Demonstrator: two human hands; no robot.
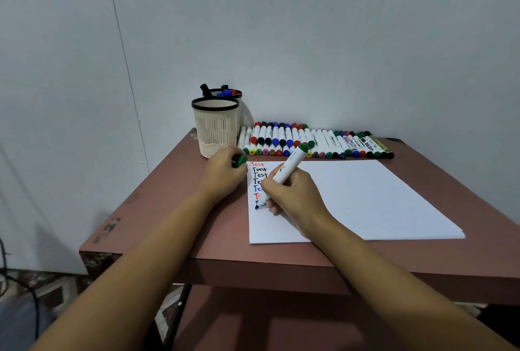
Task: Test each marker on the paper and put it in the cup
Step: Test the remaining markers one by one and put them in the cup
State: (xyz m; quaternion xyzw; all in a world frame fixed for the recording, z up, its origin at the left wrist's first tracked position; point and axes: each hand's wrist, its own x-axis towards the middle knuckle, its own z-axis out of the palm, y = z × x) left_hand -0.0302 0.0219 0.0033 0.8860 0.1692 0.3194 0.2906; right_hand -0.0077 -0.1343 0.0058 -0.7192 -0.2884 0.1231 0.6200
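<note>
Writing: right hand (295,198) grips green marker (289,166), tip on paper (365,195).
Axis: tip near-left, tail far-right.
Cap: green cap (240,160) pinched in left hand (225,174), left of tip.
Cup: front cup (215,128) just beyond left hand.

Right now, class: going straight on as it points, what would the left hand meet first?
Probably the left end of the marker row, beside the near cup; the left hand holds a green cap. Depth unclear.

A matt reddish-brown surface (174,210), like painted wood and scuffed and chipped along its left edge, carries smooth matt white paper sheets (365,195), a cream plastic cup (215,128) with a slotted, mesh-textured wall and black rim, and smooth white plastic markers (318,141) with faintly glossy coloured caps.
</note>
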